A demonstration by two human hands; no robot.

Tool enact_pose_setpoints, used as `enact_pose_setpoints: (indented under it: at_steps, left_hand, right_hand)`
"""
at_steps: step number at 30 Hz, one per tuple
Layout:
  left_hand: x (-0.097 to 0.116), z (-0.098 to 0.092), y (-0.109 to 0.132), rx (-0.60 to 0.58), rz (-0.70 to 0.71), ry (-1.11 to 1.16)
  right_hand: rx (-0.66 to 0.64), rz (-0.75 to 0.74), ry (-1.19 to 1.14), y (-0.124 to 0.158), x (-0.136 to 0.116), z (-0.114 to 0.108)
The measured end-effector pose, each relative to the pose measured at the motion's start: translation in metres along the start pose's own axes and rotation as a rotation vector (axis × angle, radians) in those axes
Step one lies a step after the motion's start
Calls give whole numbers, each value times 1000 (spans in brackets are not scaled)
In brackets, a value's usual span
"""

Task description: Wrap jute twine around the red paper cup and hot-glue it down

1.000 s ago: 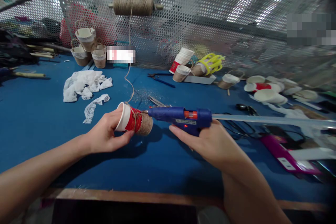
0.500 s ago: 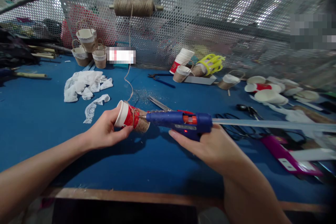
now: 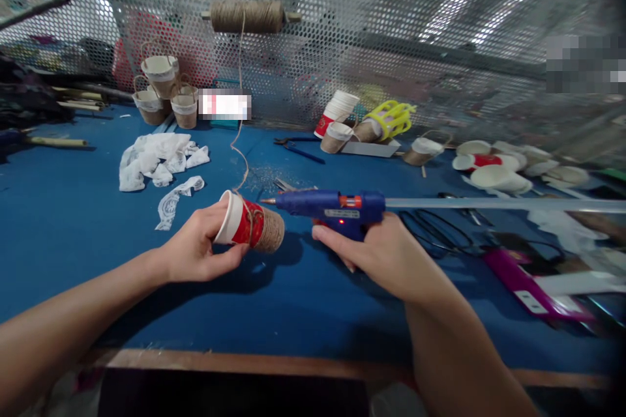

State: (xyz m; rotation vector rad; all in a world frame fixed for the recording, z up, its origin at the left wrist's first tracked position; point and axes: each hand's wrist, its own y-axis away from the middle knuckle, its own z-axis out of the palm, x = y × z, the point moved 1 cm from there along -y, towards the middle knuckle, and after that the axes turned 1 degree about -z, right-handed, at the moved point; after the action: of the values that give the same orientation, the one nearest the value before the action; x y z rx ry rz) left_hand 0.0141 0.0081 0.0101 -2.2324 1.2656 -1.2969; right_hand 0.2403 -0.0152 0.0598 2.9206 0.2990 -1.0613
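I have the paper cup (image 3: 248,228) lying on its side in the left hand (image 3: 195,249). Thumb and fingers are clamped around its white rim end. The cup's long axis runs left to right: the open mouth faces the left palm, and the base, wound in brown twine, points toward the right hand (image 3: 388,257). The cup is held just above the blue table (image 3: 73,221), not resting on it.

The right hand is closed around the grip of the blue glue gun (image 3: 332,207), whose barrel lies almost in line with the cup. Its nozzle tip sits just above the cup's twine-wrapped part, very near; I cannot tell if it touches. A clear glue stick (image 3: 489,204) sticks out of the gun's rear, away from both hands. The hands are apart, with cup and gun between them, and the left is the one on the cup.

A twine strand (image 3: 239,137) rises from the cup to a spool (image 3: 247,15) hung on the mesh beyond the hands. Beyond the left hand lies white lace (image 3: 156,158). Scissors (image 3: 293,186) lie just past the gun's nozzle.
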Motion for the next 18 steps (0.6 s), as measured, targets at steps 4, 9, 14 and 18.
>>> enact_pose_setpoints:
  at_steps: [4, 9, 14, 18]
  left_hand:
    - [-4, 1, 2, -18, -83, -5]
    - [-8, 3, 3, -20, -192, 27]
    - [-9, 7, 5, -32, -210, 72]
    - [-7, 8, 5, -52, -196, 77]
  right_hand:
    - [27, 41, -228, -14, 14, 0]
    - [311, 227, 32, -43, 47, -2]
    - [296, 385, 324, -70, 73, -3]
    - [321, 465, 395, -82, 87, 0]
